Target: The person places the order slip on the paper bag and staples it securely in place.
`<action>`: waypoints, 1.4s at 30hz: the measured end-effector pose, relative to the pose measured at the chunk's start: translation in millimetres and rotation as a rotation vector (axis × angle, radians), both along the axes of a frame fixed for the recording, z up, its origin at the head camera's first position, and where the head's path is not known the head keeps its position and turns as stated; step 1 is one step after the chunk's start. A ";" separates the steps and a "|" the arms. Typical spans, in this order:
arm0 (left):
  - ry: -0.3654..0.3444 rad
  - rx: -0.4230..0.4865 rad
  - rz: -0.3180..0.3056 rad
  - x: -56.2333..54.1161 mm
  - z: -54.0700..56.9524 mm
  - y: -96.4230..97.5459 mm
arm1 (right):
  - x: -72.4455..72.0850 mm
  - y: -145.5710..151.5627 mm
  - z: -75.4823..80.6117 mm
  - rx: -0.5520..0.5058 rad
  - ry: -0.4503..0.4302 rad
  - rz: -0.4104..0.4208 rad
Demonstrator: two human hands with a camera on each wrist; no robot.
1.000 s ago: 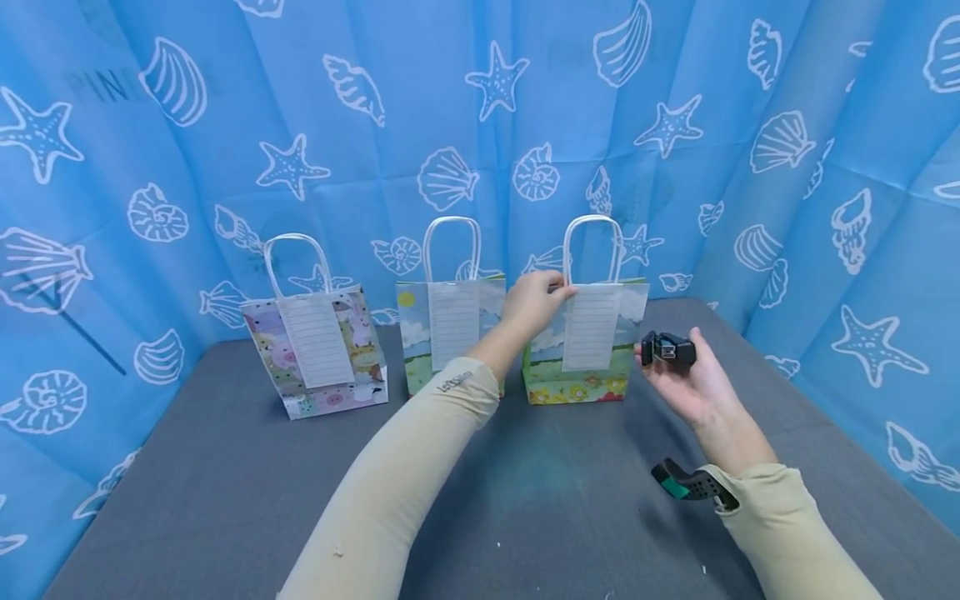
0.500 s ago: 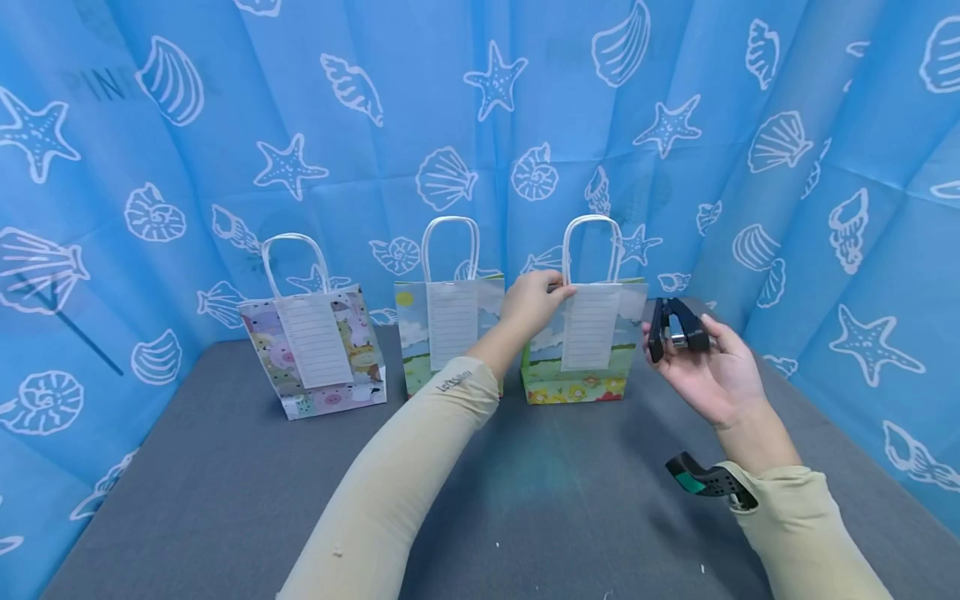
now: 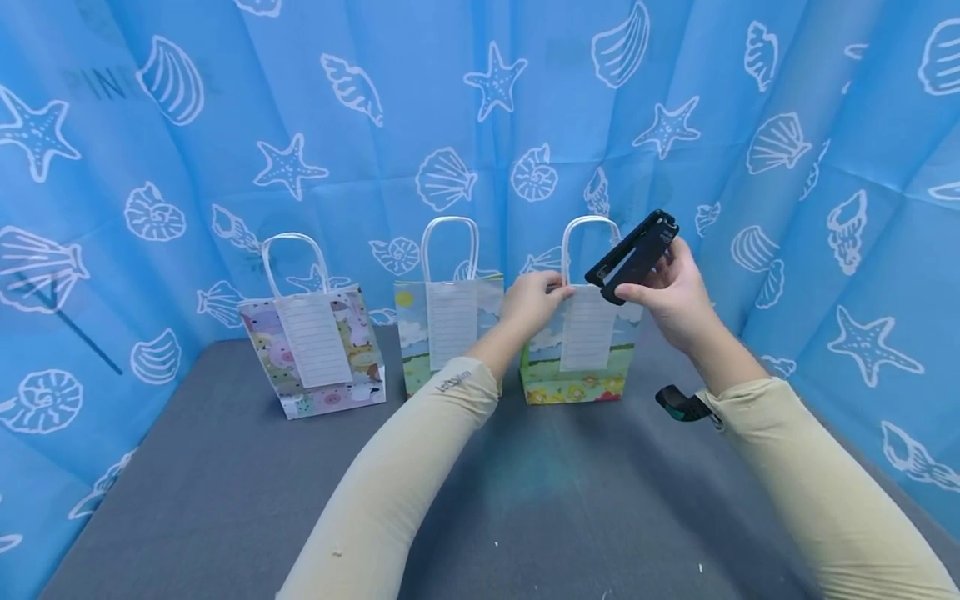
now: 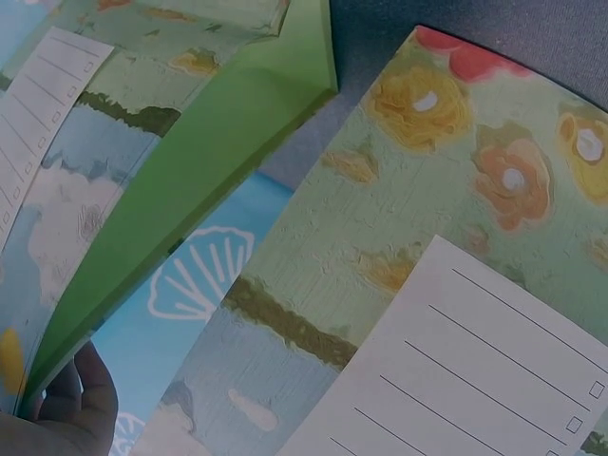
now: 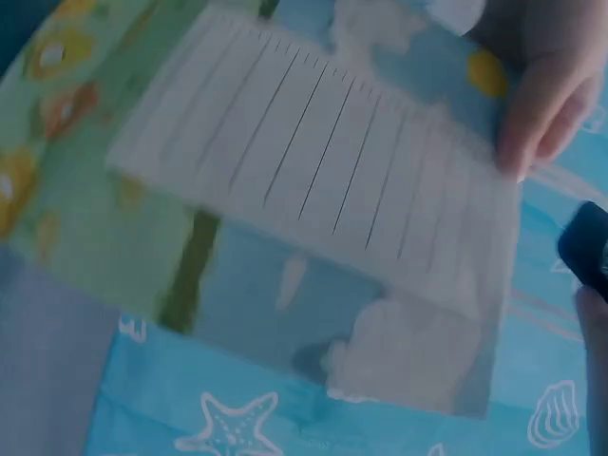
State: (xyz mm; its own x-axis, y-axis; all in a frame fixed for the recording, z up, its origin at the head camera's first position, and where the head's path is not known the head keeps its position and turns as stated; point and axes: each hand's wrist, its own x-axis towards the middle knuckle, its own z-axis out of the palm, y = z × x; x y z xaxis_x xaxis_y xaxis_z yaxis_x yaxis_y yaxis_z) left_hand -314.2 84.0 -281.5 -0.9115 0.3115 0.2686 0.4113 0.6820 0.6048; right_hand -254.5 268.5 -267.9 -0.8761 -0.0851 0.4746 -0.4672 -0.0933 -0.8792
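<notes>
A black stapler (image 3: 633, 257) is held in my right hand (image 3: 675, 300), tilted in front of the white handles of the right paper bag (image 3: 573, 392). My left hand (image 3: 534, 298) pinches the top edge of that bag at the upper corner of its lined white paper sheet (image 3: 588, 333). In the left wrist view, the fingers of my left hand (image 4: 71, 404) grip the bag's edge. In the right wrist view, the left hand (image 5: 551, 109) touches the sheet's top, and the end of the stapler (image 5: 587, 249) shows at the right border.
The middle bag (image 3: 414, 333) and the animal-print bag (image 3: 367, 375) stand to the left, each with a lined sheet on its front. A blue shell-print curtain (image 3: 397, 167) hangs behind the grey table (image 3: 225, 500). Small white bits lie near the front.
My right hand has lifted the stapler up and left, turning it from resting in the palm to a grip over the right bag's top. My left hand stays at the bag's edge.
</notes>
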 end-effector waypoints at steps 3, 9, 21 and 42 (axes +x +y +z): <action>-0.003 -0.006 -0.004 -1.1 -1.2 -1.6 | -11.1 -1.6 4.4 0.159 -0.005 -0.074; 0.011 -0.008 -0.018 -2.1 -1.8 -3.1 | -23.9 0.5 10.7 0.484 -0.017 -0.113; 0.050 -0.053 -0.002 -2.7 -2.1 1.6 | -35.8 5.5 15.5 0.730 0.025 -0.042; 0.031 -0.016 0.006 -2.8 -6.0 0.3 | -42.4 -2.9 19.5 0.737 -0.157 -0.118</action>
State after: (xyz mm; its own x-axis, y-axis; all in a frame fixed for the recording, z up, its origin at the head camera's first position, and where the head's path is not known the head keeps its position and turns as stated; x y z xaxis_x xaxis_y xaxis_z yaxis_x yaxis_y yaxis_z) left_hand -317.0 84.3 -287.5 -0.9047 0.3108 0.2916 0.4256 0.6937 0.5811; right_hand -296.9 265.7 -248.4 -0.9516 -0.2330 0.2003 -0.3018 0.5866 -0.7515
